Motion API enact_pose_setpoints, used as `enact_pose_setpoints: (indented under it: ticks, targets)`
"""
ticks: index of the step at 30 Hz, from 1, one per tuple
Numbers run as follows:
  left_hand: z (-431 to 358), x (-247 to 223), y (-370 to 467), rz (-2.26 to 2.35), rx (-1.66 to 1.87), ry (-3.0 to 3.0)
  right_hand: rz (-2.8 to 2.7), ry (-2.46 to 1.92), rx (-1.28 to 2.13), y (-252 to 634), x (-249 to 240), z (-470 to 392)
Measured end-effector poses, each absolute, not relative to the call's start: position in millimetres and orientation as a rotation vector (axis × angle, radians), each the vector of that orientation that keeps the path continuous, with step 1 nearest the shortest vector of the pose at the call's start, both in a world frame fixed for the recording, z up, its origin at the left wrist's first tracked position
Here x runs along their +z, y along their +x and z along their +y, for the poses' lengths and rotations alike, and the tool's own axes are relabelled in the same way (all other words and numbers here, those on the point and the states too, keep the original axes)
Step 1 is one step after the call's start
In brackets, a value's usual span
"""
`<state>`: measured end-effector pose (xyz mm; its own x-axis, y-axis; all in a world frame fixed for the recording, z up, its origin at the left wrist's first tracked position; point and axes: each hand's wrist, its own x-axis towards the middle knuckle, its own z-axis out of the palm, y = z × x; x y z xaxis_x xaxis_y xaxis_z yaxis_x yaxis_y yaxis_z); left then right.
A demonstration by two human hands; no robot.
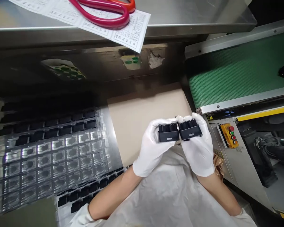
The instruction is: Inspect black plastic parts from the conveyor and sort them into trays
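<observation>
My left hand, in a white glove, is closed around a small black plastic part with a pale label on its lower face. A similar black plastic part sits in my right hand, also gloved in white. Both hands are side by side in front of my body, and the two parts nearly meet at their inner ends. Along their upper sides run slot-like divisions. My fingers partly hide the outer ends. Below them lies a beige board.
At left, a clear compartment tray holds rows of black parts at its far side. Another tray is partly behind my left forearm. Red-handled scissors lie on a printed sheet. At right are a green conveyor belt and a yellow button box.
</observation>
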<state>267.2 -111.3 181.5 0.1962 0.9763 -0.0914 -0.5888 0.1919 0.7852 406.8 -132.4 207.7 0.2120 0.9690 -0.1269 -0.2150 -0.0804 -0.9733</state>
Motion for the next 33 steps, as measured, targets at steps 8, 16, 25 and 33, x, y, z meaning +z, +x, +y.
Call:
enact_pose_setpoints:
  ticks: [8,16,25,33]
  targets:
    - [-114,180,280,0.73,1.256,0.646,-0.961,-1.345,1.148,408,214,-131]
    - [-109,194,297,0.896,1.181,0.958,-1.081,-1.366,0.805,425,206,-137]
    - [-103,193,320,0.856,0.906,0.853,-1.586,-1.447,0.391,453,177,-143]
    - [-99,193,295,0.837,0.794,0.906,-1.342,-1.451,0.589,466,185,-148]
